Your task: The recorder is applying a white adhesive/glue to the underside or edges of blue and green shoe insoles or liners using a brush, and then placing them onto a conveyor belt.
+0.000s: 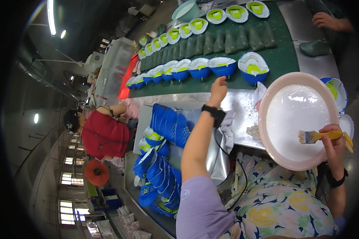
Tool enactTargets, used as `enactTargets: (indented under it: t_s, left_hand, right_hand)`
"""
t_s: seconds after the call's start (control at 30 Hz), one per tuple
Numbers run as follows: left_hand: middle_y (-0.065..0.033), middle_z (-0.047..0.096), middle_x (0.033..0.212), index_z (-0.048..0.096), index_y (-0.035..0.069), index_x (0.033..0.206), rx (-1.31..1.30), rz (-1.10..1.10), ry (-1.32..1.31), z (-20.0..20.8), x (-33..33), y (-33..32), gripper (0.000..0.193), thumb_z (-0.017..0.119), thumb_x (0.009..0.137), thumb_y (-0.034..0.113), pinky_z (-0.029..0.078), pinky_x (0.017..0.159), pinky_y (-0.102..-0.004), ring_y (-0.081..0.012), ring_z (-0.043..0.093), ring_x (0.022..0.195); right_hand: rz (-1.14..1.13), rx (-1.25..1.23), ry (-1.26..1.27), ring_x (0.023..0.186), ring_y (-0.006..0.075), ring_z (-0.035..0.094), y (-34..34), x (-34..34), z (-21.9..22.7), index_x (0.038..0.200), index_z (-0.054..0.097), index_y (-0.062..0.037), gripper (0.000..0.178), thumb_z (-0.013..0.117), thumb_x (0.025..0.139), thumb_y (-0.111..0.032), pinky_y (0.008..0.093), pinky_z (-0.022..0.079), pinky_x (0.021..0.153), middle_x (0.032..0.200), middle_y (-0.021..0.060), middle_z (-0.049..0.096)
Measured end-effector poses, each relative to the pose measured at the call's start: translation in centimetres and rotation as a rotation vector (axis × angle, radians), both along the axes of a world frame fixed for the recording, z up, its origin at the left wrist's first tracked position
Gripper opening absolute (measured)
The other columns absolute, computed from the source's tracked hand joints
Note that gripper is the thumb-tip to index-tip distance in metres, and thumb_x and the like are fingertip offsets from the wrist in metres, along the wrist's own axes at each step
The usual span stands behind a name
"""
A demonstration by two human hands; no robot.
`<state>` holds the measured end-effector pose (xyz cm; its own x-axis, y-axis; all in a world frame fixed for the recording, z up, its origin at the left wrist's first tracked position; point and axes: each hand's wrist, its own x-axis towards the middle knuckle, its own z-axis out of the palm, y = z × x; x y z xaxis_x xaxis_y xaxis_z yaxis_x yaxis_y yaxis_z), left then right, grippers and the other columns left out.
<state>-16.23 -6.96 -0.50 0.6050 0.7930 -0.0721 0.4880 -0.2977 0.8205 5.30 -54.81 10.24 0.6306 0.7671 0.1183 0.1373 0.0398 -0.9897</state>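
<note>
My left hand (218,92) reaches out over the near edge of the green work surface, just below a blue and white shoe upper (223,68). One finger looks stretched out, and nothing shows in the hand. In my right hand (334,146) is a paintbrush (315,136) with a yellow handle and pale bristles. The bristles hang over the white liquid (293,115) in a wide pink basin (266,131). Another blue upper (253,69) with a lime-green inside stands apart from the row, near the basin.
Dark green shoe lasts (230,43) line the green surface (285,46) between two rows of uppers. Blue uppers (159,171) are heaped beside my left arm. Another person's hand (327,20) is at the upper right; a person in red (105,133) works at the left.
</note>
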Motion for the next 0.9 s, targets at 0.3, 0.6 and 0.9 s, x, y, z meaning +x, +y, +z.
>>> enactTargets:
  t_s: [0.3,0.6,0.9]
  left_hand:
    - [-0.0062,0.06,0.125,0.074,0.023,0.098,0.905,-0.169,1.019,5.0,-27.5,-9.3,0.028,0.061,0.075,0.012,0.016,0.11,-0.066,-0.0404,0.028,0.141]
    - [-0.0088,0.067,0.111,0.056,0.012,0.122,0.622,0.157,0.272,13.3,-19.7,-14.4,0.04,0.061,0.083,0.006,0.044,0.099,-0.0384,-0.0235,0.059,0.115]
    - [-0.0107,0.054,0.136,0.041,0.011,0.144,-0.853,-0.01,-0.667,11.4,-13.0,-13.9,0.056,0.056,0.097,0.037,0.048,0.101,-0.0448,-0.0283,0.057,0.12]
  right_hand:
    - [0.128,-0.127,-0.105,0.087,0.0133,0.058,-0.2,-0.3,1.7,0.098,0.056,-0.0003,0.013,0.061,0.087,-0.003,0.0266,0.046,0.08,0.093,0.0066,0.059]
    - [0.24,-0.116,-0.345,0.072,0.0167,0.061,4.1,-3.1,2.3,0.092,0.059,0.0024,0.014,0.068,0.084,-0.005,0.0268,0.048,0.068,0.083,0.0101,0.063]
    - [0.332,-0.157,-0.61,0.076,0.033,0.062,3.9,0.8,1.4,0.089,0.06,-0.0027,0.016,0.07,0.082,-0.012,0.038,0.049,0.07,0.084,0.0147,0.064]
